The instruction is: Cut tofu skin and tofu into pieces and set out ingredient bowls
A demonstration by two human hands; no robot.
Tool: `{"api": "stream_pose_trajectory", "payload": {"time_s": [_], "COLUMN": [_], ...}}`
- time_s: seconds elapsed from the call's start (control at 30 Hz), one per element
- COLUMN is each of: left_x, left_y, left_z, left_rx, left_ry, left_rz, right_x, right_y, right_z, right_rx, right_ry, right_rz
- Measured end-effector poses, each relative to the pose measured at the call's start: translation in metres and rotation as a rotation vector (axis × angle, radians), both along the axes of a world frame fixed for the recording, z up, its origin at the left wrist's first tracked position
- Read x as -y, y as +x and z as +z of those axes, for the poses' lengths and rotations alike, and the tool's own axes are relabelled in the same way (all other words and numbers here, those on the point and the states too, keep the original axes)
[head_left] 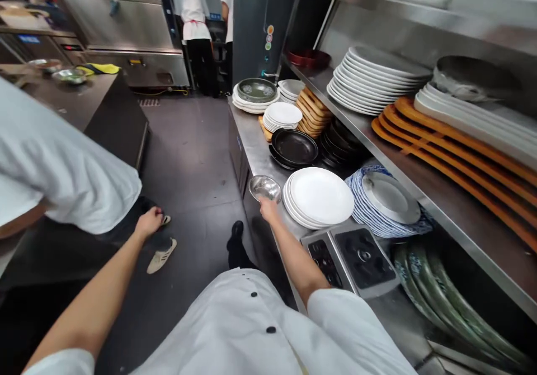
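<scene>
From my remote view, leftmost, my left hand [149,222] hangs with fingers curled; I cannot tell whether they hold anything. Rightward, a shiny metal bowl [263,185] lies just beyond my right hand [268,210], fingers clamped on its near rim: likely light, stiff, slippery when wet; the rim seems the best hold. White plates [322,196] are stacked just right of those fingers.

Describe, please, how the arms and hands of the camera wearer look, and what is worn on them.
The left sleeve and right sleeve are white, short and plain, without visible markings. Below them both forearms are bare. The left hand and right hand are ungloved; no watch or bracelet shows.
</scene>
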State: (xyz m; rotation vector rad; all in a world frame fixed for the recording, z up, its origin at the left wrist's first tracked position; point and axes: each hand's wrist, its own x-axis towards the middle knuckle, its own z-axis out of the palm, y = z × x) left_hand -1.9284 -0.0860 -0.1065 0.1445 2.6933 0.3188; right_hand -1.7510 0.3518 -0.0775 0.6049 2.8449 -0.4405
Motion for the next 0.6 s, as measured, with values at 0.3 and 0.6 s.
{"api": "stream_pose_trajectory", "payload": {"time_s": [0.3,0.6], "left_x": [-0.244,-0.403], "left_y": [-0.226,-0.367], "left_z": [0.006,-0.066], "left_rx": [0.118,0.352], "left_ry": [0.107,-0.006], "left_rz": [-0.491,-0.917], "right_x": [-0.067,-0.059], "right_y": [-0.127,-0.185], "right_z": [-0.040,-0.022], "right_rx": [0.092,-0.019], "right_ry": [-0.001,-0.180], "right_rz": [-0.128,-0.492]}}
